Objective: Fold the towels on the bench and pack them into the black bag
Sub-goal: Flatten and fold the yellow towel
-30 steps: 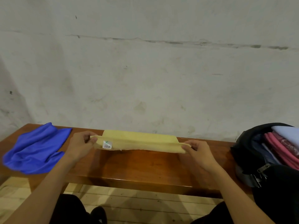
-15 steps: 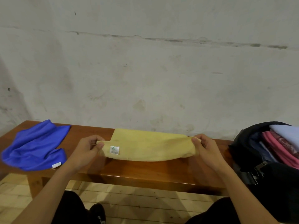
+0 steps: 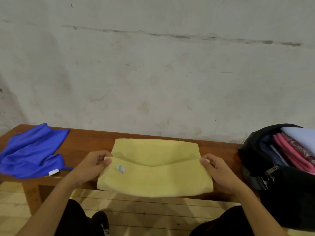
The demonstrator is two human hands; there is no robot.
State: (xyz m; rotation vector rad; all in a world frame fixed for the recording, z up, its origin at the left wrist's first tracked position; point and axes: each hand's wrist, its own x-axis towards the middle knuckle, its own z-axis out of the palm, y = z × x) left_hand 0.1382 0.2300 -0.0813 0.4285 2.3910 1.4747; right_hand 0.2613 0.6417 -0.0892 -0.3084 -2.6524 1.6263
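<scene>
A yellow towel point(image 3: 153, 178) with a small white label lies across the middle of the wooden bench point(image 3: 88, 142), its near half hanging over the front edge. My left hand point(image 3: 92, 165) pinches the folded-over edge at its left corner. The matching right corner is pinched by my right hand point(image 3: 216, 169). A crumpled blue towel point(image 3: 32, 152) sits on the bench's left end. At the right end stands the open black bag point(image 3: 255, 150), with pink, patterned and pale folded cloths inside.
A stained pale wall rises directly behind the bench. Below the front edge lies a light wooden plank floor point(image 3: 136, 210), where my dark trouser legs and one black shoe point(image 3: 100, 223) show.
The towel was held up as a narrow strip above the bench. Both hands have since lowered it and drawn the upper edge towards me, so it now lies wider with one layer over the other.
</scene>
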